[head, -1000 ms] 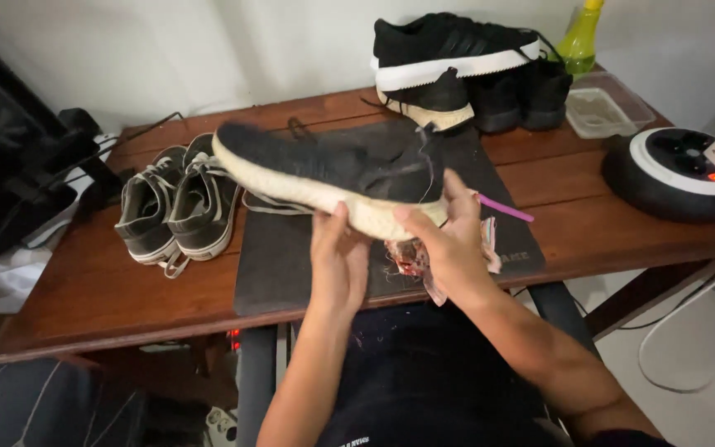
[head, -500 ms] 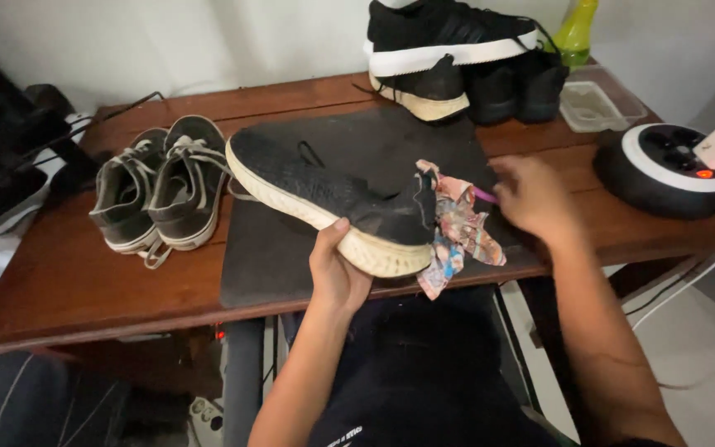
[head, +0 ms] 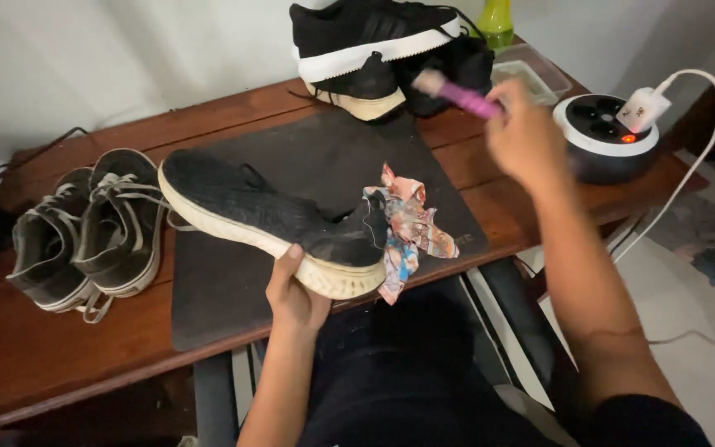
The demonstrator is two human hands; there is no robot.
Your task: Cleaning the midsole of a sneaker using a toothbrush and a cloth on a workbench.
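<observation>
My left hand (head: 293, 291) grips the heel end of a black knit sneaker with a cream sole (head: 258, 219), held on its side over a dark mat (head: 324, 165). A crumpled patterned cloth (head: 407, 228) hangs from the shoe's opening. My right hand (head: 527, 132) is raised to the right, above the table's far side, shut on a small purple-handled brush (head: 457, 93) whose head points toward the stacked shoes at the back.
A pair of dark grey laced sneakers (head: 84, 228) sits at the left on the wooden table (head: 59, 364). Black shoes (head: 374, 37) are piled at the back. A round black power hub (head: 610, 136) with a white plug, a clear tray (head: 531, 74) and a green bottle (head: 496, 21) stand at the right.
My right hand left the shoe's heel and rose to the right and back with the purple brush. The sneaker tilted lower, and the cloth now hangs free from it.
</observation>
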